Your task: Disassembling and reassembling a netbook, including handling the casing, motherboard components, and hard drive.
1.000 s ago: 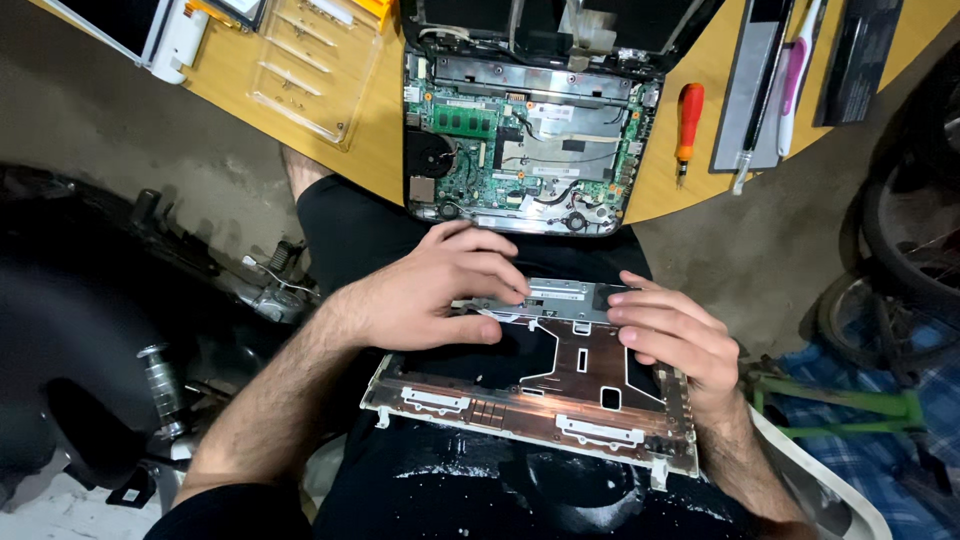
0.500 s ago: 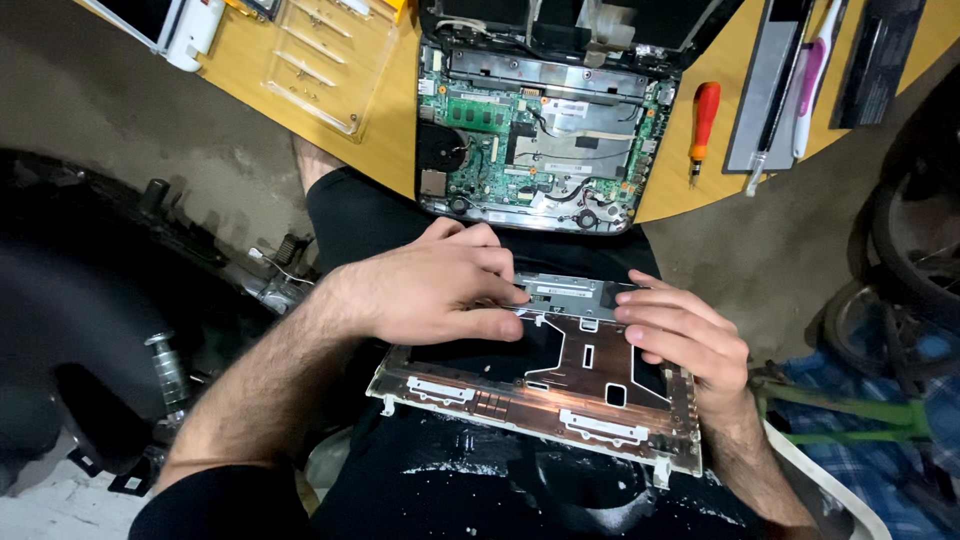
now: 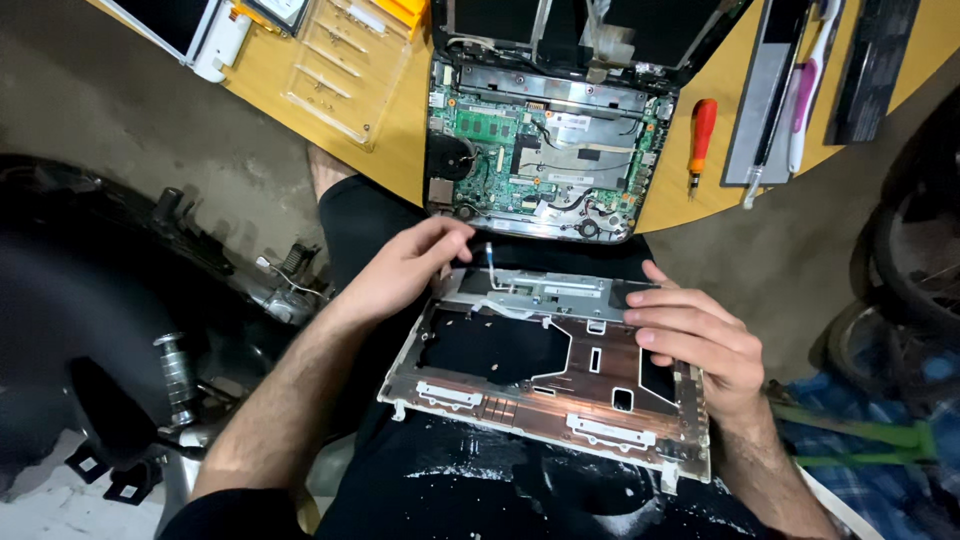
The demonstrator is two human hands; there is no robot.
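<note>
A laptop palm-rest frame [image 3: 520, 395], metal-lined with white edges, lies upside down across my lap. My left hand [image 3: 405, 268] sits at its far left corner, fingers pinched on a thin ribbon cable [image 3: 487, 252] that sticks up from the frame. My right hand [image 3: 695, 340] lies flat on the frame's right side, fingers spread over the silver touchpad bracket [image 3: 545, 290]. Just beyond, the opened laptop base [image 3: 540, 165] with its green circuit board rests on the yellow table's [image 3: 400, 130] edge.
A red-handled screwdriver [image 3: 702, 135], a pink-and-white tool [image 3: 800, 100] and dark flat panels [image 3: 870, 60] lie on the table to the right. A clear plastic organiser [image 3: 345, 65] sits at the left. Dark machine parts [image 3: 110, 300] crowd the floor on my left, a wheel [image 3: 920, 260] on my right.
My left hand lifted off the touchpad bracket and moved to the frame's far left corner, now pinching the ribbon cable. The right hand stayed on the frame.
</note>
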